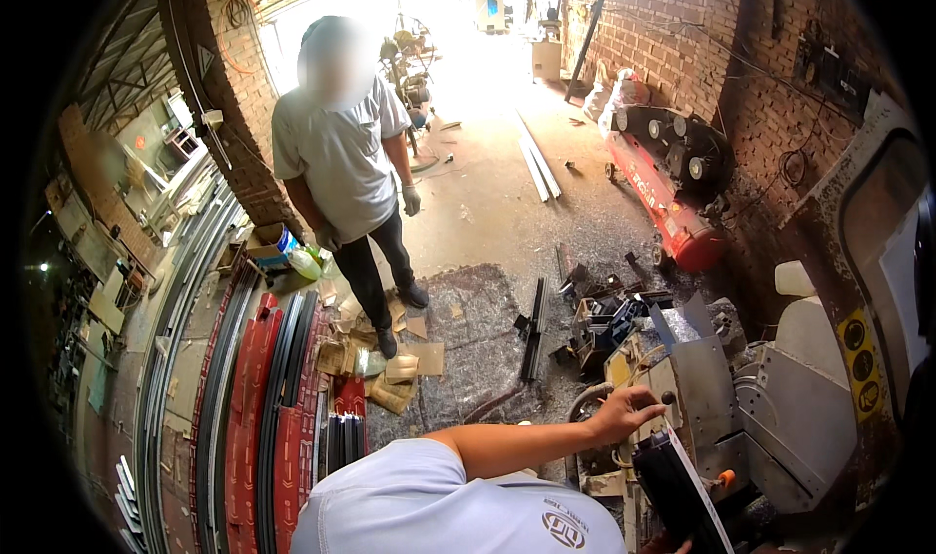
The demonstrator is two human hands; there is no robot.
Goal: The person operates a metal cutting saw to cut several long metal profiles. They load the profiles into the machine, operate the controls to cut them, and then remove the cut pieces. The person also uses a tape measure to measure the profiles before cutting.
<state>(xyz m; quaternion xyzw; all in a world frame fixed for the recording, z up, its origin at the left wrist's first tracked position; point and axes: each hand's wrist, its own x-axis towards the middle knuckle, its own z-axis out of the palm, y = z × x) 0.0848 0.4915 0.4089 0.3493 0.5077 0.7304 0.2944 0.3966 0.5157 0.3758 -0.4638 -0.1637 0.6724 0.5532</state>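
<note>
My left arm reaches across to the right, and my left hand (624, 414) is closed at the machine, fingertips pressed together. Its fingertips meet beside a small black ball knob (668, 398) and the upper end of a long black bar with a pale edge (680, 491). What the fingers pinch, if anything, I cannot make out. Only a bit of my right hand (673, 542) shows at the lower edge, near the bar's lower end; its fingers are mostly hidden. The bar lies slanted against a grey-white cutting machine (790, 408) with an orange knob (726, 478).
Another person (341, 154) stands ahead on the left, with gloved hands hanging down. Red-wrapped and black profiles (255, 388) lie at the left. Black offcuts (609, 325) are heaped beyond the machine. A red air compressor (668, 203) stands by the brick wall; flattened cardboard (400, 369) litters the floor.
</note>
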